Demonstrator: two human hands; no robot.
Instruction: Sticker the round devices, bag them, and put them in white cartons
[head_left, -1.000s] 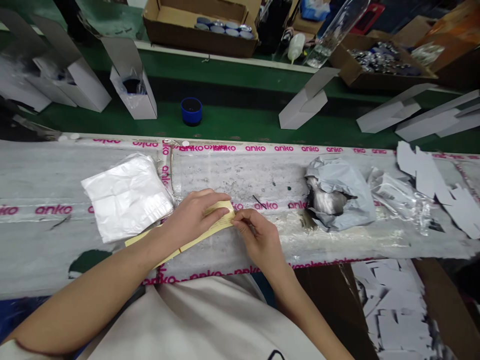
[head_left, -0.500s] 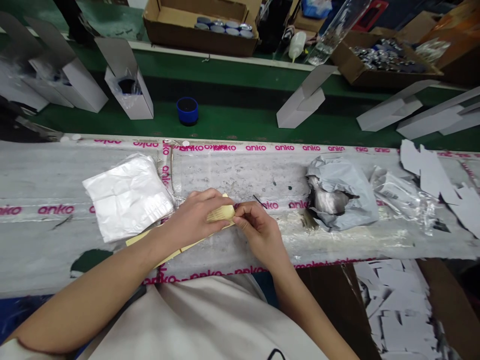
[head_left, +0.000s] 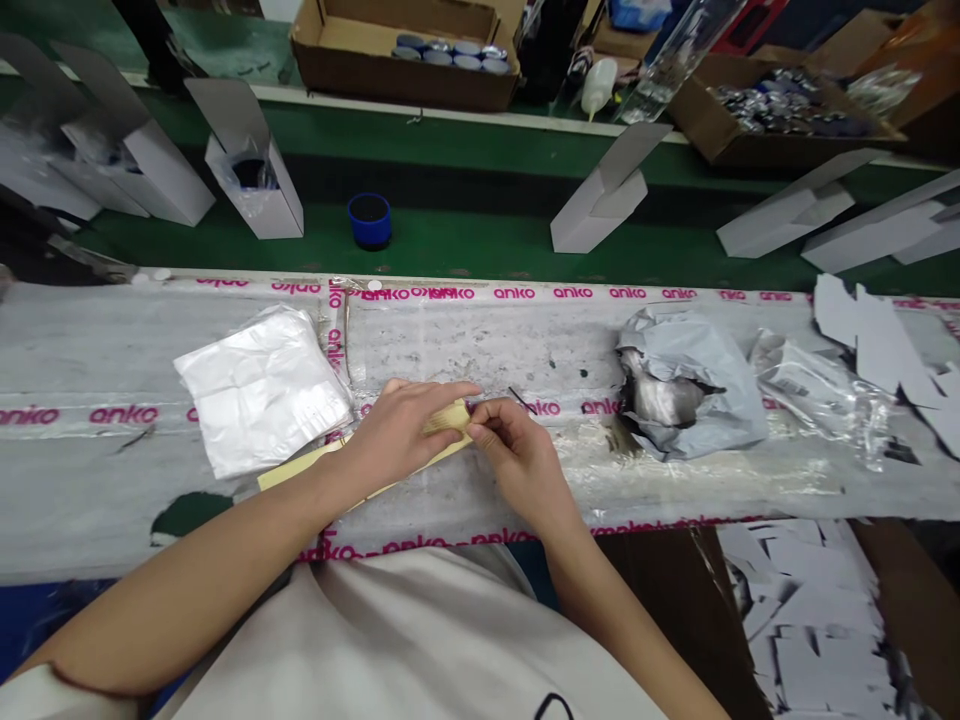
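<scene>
A long pale-yellow strip of paper (head_left: 296,466) with fine print lies slantwise on the bench in front of me, its right end curled up. My left hand (head_left: 409,425) is closed on the curled end, thumb below and fingers stretched over the top. At the very tip of that end, my right hand (head_left: 517,455) pinches with thumb and forefinger. What the right fingertips grip is too small to make out. Left of the strip is a stack of white plastic bags (head_left: 262,390). My left forearm covers part of the strip.
A torn grey plastic bag (head_left: 720,385) and clear bags (head_left: 814,385) lie at right. Beyond, the green surface (head_left: 465,235) carries a blue cylinder (head_left: 370,222) and open white boxes (head_left: 596,215). Cardboard trays (head_left: 405,90) stand behind. White scraps (head_left: 814,620) fill a carton at lower right.
The fingers of my left hand have stretched out further over the curled strip end. My right hand keeps its pinch. The blue cylinder and boxes have shifted slightly left against the bench.
</scene>
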